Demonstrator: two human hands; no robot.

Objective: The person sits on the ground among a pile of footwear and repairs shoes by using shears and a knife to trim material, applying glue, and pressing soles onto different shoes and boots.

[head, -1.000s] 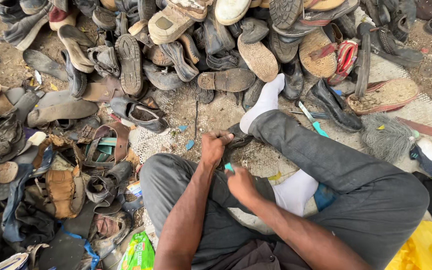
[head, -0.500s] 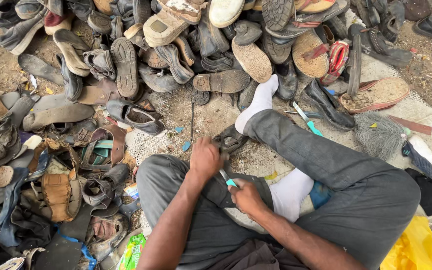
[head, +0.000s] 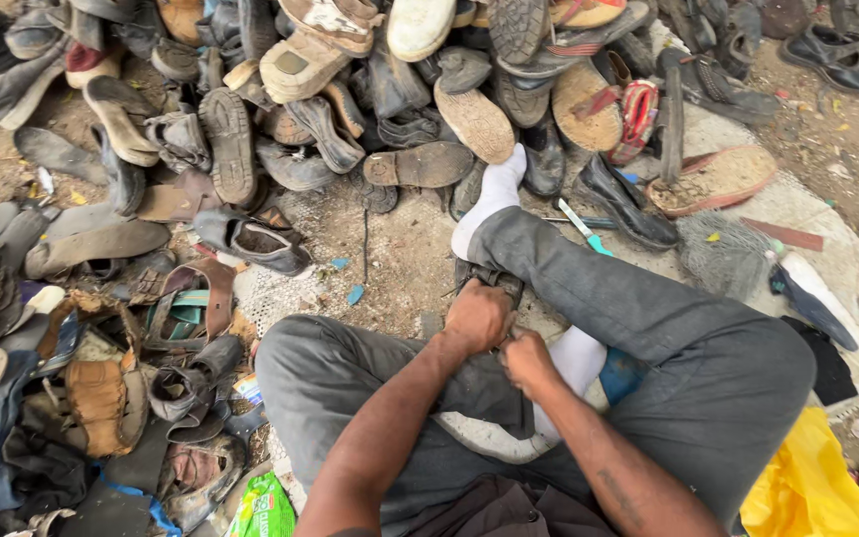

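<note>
Between the crossed legs, left hand (head: 479, 316) clamps down on a dark shoe (head: 489, 276) on the ground; right hand (head: 529, 360) sits fisted just beside it, its grip hidden. Shoe pile (head: 350, 109) lies beyond.

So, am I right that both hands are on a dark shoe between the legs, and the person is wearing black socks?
Not quite: the head view shows white socks. Both the left hand and right hand are indeed on the dark shoe between the legs.
</note>
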